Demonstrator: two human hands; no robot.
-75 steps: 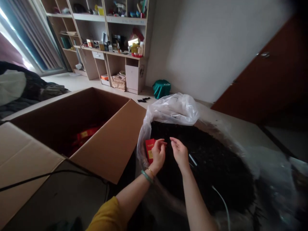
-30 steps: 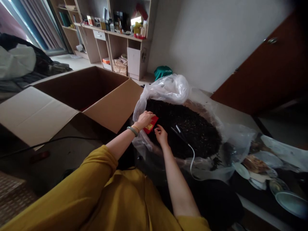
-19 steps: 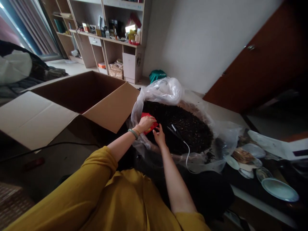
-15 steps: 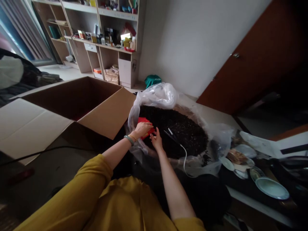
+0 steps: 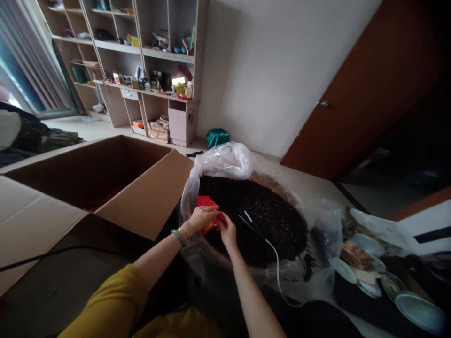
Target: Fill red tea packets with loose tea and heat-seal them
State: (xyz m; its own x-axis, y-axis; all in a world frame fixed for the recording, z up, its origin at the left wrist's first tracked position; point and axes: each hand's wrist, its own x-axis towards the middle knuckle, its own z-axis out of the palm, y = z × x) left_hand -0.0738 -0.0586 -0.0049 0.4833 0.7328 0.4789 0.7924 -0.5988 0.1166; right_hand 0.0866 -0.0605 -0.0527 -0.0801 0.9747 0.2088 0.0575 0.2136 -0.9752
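hands at work: left hand [image 5: 202,217] over red packets [image 5: 204,201], right hand [image 5: 228,232] at their right edge
left fingers: close together across the top; grip underneath hidden
right fingers: bent, tips near the packets; clamped or not, cannot tell
packets' place: just left of frame centre, beside the dark heap [image 5: 278,211]
handling: seems to call for a steady edge hold

On my feed I see the box [image 5: 144,202] left of the plastic bag [image 5: 225,158], leaves [image 5: 278,211] in the bag, packets [image 5: 207,202] at the leaves' left edge and the corded tool [image 5: 256,228] on top. Behind the box I have the shelves [image 5: 169,54]; the door [image 5: 338,103] stands behind to the right, and dishes [image 5: 419,307] lie right of the bag
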